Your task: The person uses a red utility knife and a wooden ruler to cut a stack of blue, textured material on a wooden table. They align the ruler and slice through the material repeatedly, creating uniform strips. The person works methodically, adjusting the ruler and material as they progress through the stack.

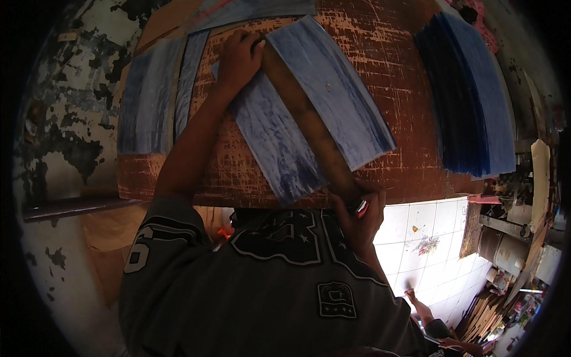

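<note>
A long brown strip, like a worn wooden straightedge (306,119), lies slantwise across a blue-and-white streaked sheet (351,98) on the table. Sheet surface shows on both sides of the strip. My left hand (241,58) is at the strip's far end, fingers bent, with the thumb side against it. At the near end, by the table's front edge, my right hand (360,214) closes around the strip. A small shiny spot shows between the right fingers; I cannot make out what it is.
The scratched red-brown table (395,89) carries a thick stack of blue sheets (467,95) at right and more streaked sheets (148,98) at left. Another sheet (256,12) lies at the far edge. Another person's foot (410,293) shows on the tiled floor at lower right.
</note>
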The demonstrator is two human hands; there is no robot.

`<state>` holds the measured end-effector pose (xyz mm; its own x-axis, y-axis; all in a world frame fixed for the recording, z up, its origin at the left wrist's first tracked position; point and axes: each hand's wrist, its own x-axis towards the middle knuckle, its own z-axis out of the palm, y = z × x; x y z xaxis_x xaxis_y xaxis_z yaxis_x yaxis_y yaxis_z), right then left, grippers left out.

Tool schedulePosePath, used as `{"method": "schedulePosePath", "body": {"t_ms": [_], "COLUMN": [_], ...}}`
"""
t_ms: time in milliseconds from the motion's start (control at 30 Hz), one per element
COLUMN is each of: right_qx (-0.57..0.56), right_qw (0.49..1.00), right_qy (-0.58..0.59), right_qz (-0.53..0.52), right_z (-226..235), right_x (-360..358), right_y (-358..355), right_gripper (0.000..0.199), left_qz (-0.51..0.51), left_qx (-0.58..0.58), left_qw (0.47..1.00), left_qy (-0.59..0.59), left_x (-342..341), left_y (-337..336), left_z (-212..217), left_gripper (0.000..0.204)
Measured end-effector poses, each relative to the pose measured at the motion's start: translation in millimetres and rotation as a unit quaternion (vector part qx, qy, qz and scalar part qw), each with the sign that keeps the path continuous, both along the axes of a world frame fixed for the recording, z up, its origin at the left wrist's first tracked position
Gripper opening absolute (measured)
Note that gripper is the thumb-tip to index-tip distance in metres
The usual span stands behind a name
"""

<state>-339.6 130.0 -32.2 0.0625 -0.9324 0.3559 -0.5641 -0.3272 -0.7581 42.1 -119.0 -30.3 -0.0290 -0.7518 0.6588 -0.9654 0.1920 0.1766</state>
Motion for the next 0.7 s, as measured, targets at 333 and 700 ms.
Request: {"method": "schedulePosePath", "body": {"t_ms": [333,700], "right_qx": [-0.018,-0.060], "right_qw": [1.000,0.998], "right_qy": [-0.009,-0.008], "right_qz": [0.015,0.025], "right_z": [-3.1,-3.2], "right_x": [-6.8,-11.1], "right_y": [2.9,1.5], "right_gripper": [0.050,0.047], "left_qz": [-0.019,-0.031], "left_qx": [0.018,0.009], "left_qw": [1.000,0.999], "left_qy": [0.016,0.014], "left_x": [-2.4,0.4], "left_y": [3.3,3.8], "left_z": [4.9,3.2], "left_gripper": [0.031,0.030]}}
